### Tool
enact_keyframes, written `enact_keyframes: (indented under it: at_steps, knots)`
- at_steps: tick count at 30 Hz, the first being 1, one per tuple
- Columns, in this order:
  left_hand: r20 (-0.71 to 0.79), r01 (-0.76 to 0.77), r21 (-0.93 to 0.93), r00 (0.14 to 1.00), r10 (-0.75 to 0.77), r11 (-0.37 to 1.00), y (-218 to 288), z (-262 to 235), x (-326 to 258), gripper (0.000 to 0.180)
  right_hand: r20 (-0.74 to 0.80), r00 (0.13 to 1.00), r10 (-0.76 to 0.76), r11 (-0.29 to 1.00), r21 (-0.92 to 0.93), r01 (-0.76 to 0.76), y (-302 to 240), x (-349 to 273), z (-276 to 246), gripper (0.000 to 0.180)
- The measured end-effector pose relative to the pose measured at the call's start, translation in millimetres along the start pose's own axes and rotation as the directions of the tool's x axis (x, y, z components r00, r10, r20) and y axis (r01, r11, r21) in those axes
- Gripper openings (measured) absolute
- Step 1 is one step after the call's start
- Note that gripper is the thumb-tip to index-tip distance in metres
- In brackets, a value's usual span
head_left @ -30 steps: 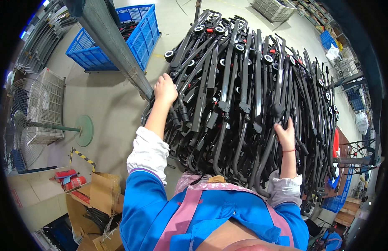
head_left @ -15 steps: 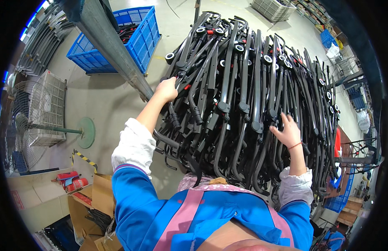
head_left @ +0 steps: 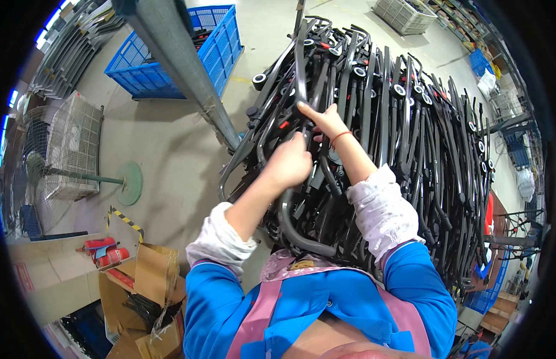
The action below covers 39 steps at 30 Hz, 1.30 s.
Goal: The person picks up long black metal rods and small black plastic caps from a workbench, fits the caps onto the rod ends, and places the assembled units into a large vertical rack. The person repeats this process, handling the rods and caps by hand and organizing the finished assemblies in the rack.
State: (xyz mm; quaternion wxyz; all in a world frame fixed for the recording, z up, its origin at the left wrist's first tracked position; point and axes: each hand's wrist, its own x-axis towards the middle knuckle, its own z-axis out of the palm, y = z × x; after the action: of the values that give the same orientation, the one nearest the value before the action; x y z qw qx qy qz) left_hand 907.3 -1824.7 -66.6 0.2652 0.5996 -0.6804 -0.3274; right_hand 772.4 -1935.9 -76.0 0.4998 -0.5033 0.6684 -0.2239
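A large pile of black tubular frames with pale round discs and red bits stretches out before me. They look like folded stroller frames, packed side by side. At the pile's left end, one black tubular frame tilts over the others, its curved lower bar near my apron. My left hand, slightly blurred, is closed around a tube of this frame. Just above and to the right, my right hand grips it near a joint, thumb stretched along it. Some fingers of both hands are hidden.
A grey metal post stands close on the left, before a blue crate of dark parts. A fan's green base, red fire extinguishers and an open cardboard box are further left. A pale crate sits far back.
My right hand has crossed left from above the pile and taken hold of the frame near my left hand. The left hand has moved nearer to me and right, and the frame has shifted.
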Motion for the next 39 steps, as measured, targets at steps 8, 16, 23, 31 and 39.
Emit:
enact_keyframes:
  at_steps: [8,16,23,31,39]
  knots:
    - [0.011,0.179,0.054,0.984,-0.18,0.982,64,39,-10,0.048,0.057,0.977,-0.205,0.975,0.097,0.199,12,-8,-30,0.099]
    - [-0.003,0.052,-0.329,0.998,-0.057,0.943,90,27,-9,0.055,-0.028,0.944,-0.329,0.836,0.456,0.305,19,-11,-68,0.083]
    - [-0.126,0.033,-0.07,0.991,-0.041,0.997,22,-9,18,0.053,0.118,0.927,-0.355,0.292,0.956,-0.009,29,-49,-164,0.03]
    - [-0.17,0.346,0.202,0.934,-0.315,0.916,-150,-7,102,0.109,-0.058,0.936,-0.347,0.465,0.856,0.226,36,-126,-216,0.023]
    - [0.004,0.475,0.212,0.874,-0.486,0.854,-156,-16,127,0.138,-0.173,0.925,-0.337,0.55,0.762,0.343,48,-153,-225,0.045]
